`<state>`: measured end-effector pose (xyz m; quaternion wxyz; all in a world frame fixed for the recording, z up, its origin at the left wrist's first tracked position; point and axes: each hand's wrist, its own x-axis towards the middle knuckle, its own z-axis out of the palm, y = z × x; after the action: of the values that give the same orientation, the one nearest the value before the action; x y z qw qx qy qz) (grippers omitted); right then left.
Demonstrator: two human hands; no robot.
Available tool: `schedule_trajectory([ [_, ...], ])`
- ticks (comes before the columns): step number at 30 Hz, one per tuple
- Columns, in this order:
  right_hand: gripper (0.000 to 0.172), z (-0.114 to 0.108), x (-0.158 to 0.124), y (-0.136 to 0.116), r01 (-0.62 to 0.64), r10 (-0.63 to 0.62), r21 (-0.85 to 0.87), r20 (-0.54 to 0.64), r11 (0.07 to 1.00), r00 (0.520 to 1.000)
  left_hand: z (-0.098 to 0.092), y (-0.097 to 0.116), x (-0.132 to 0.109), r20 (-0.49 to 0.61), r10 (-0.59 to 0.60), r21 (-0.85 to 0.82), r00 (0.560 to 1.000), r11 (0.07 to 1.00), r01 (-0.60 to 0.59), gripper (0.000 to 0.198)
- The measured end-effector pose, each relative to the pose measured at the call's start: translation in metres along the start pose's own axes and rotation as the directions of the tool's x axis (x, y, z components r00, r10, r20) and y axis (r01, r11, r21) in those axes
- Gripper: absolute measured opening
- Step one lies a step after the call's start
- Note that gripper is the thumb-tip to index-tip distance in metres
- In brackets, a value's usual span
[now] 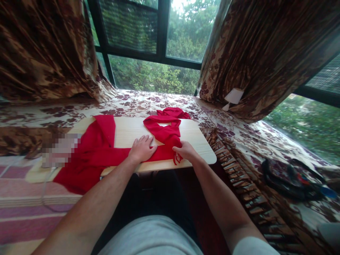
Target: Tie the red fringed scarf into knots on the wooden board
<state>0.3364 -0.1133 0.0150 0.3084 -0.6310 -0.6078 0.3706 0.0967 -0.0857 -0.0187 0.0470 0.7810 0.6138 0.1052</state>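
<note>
A long red scarf (106, 156) with a fringed end lies across a pale wooden board (127, 131). Its left part spreads wide and hangs over the board's near edge, while a narrow strip runs to the right along the front. Flat on that strip, fingers spread, rests my left hand (142, 148). At the fringed end, my right hand (185, 151) is closed on the scarf, with red tassels hanging below the fingers. Another length loops back behind my hands and bunches up beyond the board's far edge.
A blurred-out object (61, 150) with a cable sits at the board's left end. Right of the board lies a dark bag (289, 180) on the floral cover. A small white lamp (233, 96) stands by the curtain (255, 53). Striped bedding (29, 202) is at the left.
</note>
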Motion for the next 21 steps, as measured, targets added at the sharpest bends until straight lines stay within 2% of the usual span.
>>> schedule_trajectory([
  [2, 0.036, -0.01, 0.001, -0.003, 0.014, -0.037, -0.329, -0.065, 0.944, 0.997, 0.0, 0.0, 0.0, 0.001, 0.001, -0.001, 1.0, 1.0, -0.001, 0.068],
  [4, 0.049, -0.016, 0.001, -0.007, -0.01, -0.066, -0.519, -0.127, 0.855, 0.99, 0.0, 0.0, 0.001, 0.001, 0.002, 0.0, 1.0, 1.0, -0.002, 0.068],
  [6, 0.05, -0.015, 0.002, -0.012, 0.037, -0.175, -0.568, -0.191, 0.822, 0.966, 0.0, 0.0, 0.0, 0.001, 0.002, 0.003, 1.0, 1.0, -0.002, 0.068],
  [8, 0.048, -0.008, 0.002, -0.014, 0.163, -0.344, -0.565, -0.229, 0.809, 0.911, -0.001, 0.0, 0.0, 0.0, 0.004, 0.004, 1.0, 1.0, -0.004, 0.067],
  [10, 0.061, 0.004, 0.0, -0.012, 0.272, -0.463, -0.574, -0.216, 0.773, 0.86, -0.001, 0.0, -0.001, 0.0, 0.009, 0.005, 1.0, 1.0, -0.009, 0.067],
  [11, 0.067, 0.011, -0.001, -0.011, 0.3, -0.483, -0.583, -0.184, 0.755, 0.856, -0.001, 0.0, -0.001, -0.002, 0.012, 0.008, 1.0, 1.0, -0.012, 0.067],
  [13, 0.069, 0.023, -0.003, -0.005, 0.316, -0.446, -0.6, -0.077, 0.735, 0.892, -0.001, 0.0, -0.001, -0.007, 0.014, 0.017, 1.0, 1.0, -0.013, 0.067],
  [15, 0.066, 0.032, -0.004, 0.0, 0.305, -0.355, -0.609, 0.042, 0.732, 0.934, 0.0, 0.0, -0.001, -0.013, 0.013, 0.027, 1.0, 1.0, -0.012, 0.067],
  [17, 0.066, 0.035, -0.003, 0.005, 0.295, -0.28, -0.614, 0.123, 0.732, 0.952, 0.001, -0.001, 0.0, -0.015, 0.014, 0.032, 1.0, 0.999, -0.013, 0.067],
  [21, 0.068, 0.034, 0.0, 0.008, 0.297, -0.256, -0.617, 0.157, 0.729, 0.954, 0.0, -0.001, 0.001, 0.006, 0.005, 0.032, 1.0, 0.999, -0.005, 0.069],
])
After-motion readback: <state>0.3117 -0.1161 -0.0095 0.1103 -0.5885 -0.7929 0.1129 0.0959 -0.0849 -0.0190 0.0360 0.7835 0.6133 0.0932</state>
